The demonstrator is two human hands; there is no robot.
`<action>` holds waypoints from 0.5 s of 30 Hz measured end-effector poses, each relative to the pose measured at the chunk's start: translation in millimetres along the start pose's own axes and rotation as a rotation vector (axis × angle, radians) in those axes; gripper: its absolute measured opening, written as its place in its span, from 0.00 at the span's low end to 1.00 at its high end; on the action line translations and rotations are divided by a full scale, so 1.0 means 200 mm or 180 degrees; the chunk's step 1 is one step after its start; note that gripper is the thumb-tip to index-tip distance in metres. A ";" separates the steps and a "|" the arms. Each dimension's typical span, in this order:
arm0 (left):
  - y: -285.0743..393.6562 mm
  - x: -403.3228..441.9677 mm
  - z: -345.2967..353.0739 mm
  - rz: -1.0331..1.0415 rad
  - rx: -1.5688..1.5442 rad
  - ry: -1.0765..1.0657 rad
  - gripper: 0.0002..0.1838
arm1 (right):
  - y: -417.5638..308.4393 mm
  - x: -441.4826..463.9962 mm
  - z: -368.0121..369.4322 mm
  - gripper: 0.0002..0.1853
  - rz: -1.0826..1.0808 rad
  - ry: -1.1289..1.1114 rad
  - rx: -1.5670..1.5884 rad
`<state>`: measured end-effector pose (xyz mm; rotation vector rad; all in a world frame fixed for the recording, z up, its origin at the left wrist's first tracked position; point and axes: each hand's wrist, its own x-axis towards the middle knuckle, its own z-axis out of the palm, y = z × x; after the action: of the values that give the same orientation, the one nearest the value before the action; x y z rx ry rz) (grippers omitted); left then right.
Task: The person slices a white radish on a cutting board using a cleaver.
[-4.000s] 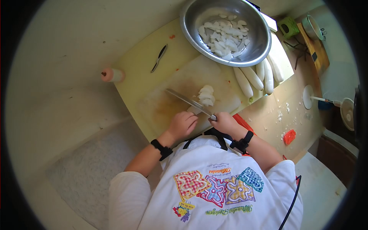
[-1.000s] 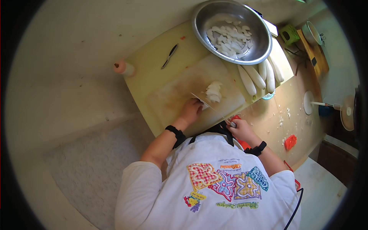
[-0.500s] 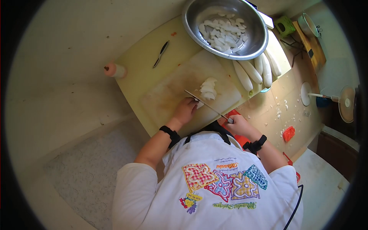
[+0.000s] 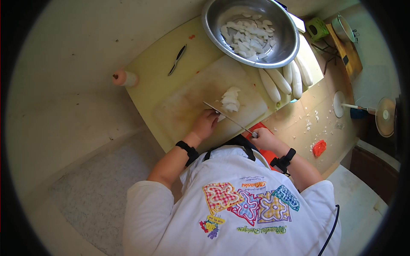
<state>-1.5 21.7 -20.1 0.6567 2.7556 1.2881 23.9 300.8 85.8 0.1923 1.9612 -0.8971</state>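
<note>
My right hand (image 4: 264, 138) is closed round the handle of a kitchen knife (image 4: 230, 119), whose blade slants up and left over the cutting board (image 4: 183, 106). Just left of the blade, my left hand (image 4: 206, 123) has its fingers curled on a white vegetable piece (image 4: 221, 117), possibly daikon; most of it is hidden by the hand and blade. On the blade's far side lie overlapping white slices (image 4: 231, 99). A big steel bowl (image 4: 208, 32) beyond the board holds many similar cut pieces (image 4: 250, 38).
Several long peeled white vegetables (image 4: 279, 80) lie beside the bowl at the table's right edge. A black-and-silver slim tool (image 4: 177, 59) and a pink-capped bottle (image 4: 125, 78) are at the left. White scraps and a red plastic bag (image 4: 319, 148) lie on the floor, near a fan (image 4: 385, 117).
The view has shifted slightly. Both hands, the knife and the slices keep almost the same places relative to the board.
</note>
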 end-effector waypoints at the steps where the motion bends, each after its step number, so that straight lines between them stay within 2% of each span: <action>1: 0.00 0.00 0.00 -0.0009 -0.0001 0.0003 0.07 | 0.00 0.01 0.00 0.11 -0.0006 0.0000 -0.0133; 11: 0.01 0.00 0.00 -0.0154 -0.0163 0.0087 0.07 | -0.06 0.09 0.03 0.13 -0.0239 -0.0008 0.0023; 15: 0.01 0.00 0.00 -0.0243 -0.0210 0.0163 0.06 | -0.11 0.20 0.08 0.13 -0.0263 0.0124 -0.0286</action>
<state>-0.1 23.0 -19.5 0.5158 2.7347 1.3919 2.9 264.9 60.0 0.0778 2.0535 -0.8616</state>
